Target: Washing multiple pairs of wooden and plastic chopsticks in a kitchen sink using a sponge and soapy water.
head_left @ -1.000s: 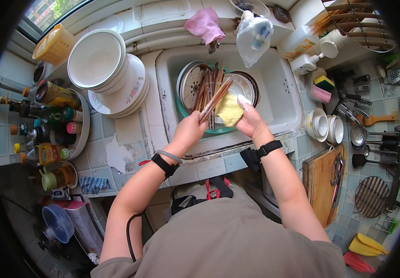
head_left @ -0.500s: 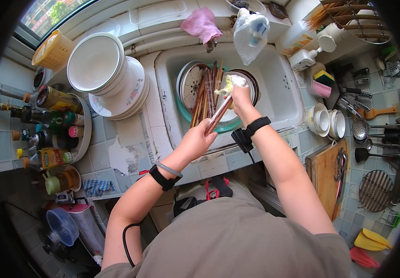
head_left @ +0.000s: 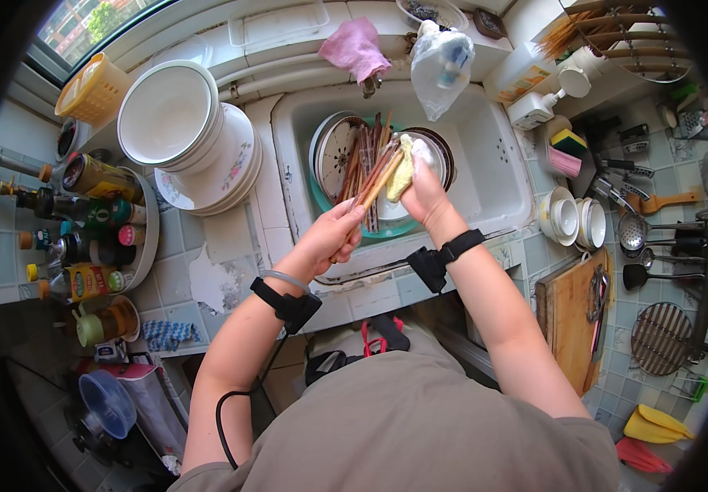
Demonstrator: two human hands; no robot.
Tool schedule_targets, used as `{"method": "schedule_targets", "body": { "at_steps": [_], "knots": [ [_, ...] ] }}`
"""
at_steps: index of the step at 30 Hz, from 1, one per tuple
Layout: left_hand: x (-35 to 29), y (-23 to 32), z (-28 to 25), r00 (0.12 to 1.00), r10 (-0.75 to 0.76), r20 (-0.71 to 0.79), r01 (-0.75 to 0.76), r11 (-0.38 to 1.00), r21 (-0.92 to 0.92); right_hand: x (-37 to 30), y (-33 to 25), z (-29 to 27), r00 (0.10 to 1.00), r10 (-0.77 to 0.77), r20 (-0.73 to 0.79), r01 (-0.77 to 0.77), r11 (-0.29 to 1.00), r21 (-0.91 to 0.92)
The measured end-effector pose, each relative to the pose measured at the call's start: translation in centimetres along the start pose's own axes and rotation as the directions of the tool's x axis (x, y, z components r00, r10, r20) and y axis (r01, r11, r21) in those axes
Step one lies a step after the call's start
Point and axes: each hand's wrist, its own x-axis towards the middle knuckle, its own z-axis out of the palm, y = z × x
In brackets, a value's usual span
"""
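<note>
My left hand [head_left: 331, 238] is closed round the lower end of a small bunch of chopsticks [head_left: 379, 179], which slants up to the right over the sink [head_left: 493, 199]. At its upper end my right hand [head_left: 424, 195] grips a soapy yellow cloth [head_left: 400, 172] against the sticks. More chopsticks [head_left: 357, 164] lean on the patterned plates and bowls [head_left: 333, 154] in a green basin [head_left: 318, 197], partly hidden behind the held bunch. White suds cover part of the cloth and my right fingers.
Stacked white bowls [head_left: 165, 111] rest on flowered plates [head_left: 242, 168] left of the sink. A pink cloth [head_left: 356, 51] covers the tap, and a clear plastic bag [head_left: 443, 78] hangs beside it. Small bowls [head_left: 566, 220] and a wooden cutting board [head_left: 566, 312] stand at the right.
My left hand has moved slightly left, with the chopsticks turned and fanned a little. My right hand with the cloth has shifted down, and more of the yellow cloth shows.
</note>
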Motion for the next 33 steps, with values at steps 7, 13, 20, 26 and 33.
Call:
{"method": "schedule_targets", "body": {
  "at_steps": [7, 13, 20, 26, 33],
  "knots": [
    [-0.1, -0.7, 2.4, 0.997, 0.074, -0.037, -0.067, 0.984, 0.166, -0.6, 1.2, 0.7, 0.875, -0.475, 0.095, 0.344, 0.471, -0.812],
    [-1.1, -0.6, 2.3, 0.995, 0.102, 0.003, -0.1, 0.966, 0.238, 1.4, -1.0, -1.3, 0.862, -0.449, 0.235, 0.403, 0.325, -0.856],
    [-0.4, -2.2, 1.9, 0.965, 0.259, -0.034, -0.224, 0.888, 0.402, 2.4, -1.8, -2.0, 0.886, -0.392, 0.247, 0.366, 0.266, -0.892],
    [-1.0, -1.3, 1.9, 0.951, 0.3, -0.066, -0.245, 0.87, 0.429, 0.6, 0.4, 0.7, 0.896, -0.443, -0.044, 0.294, 0.662, -0.69],
    [-0.4, -2.5, 0.8, 0.932, 0.361, -0.014, -0.303, 0.804, 0.512, 1.6, -1.4, -1.8, 0.928, -0.371, 0.032, 0.22, 0.477, -0.851]
  ]
}}
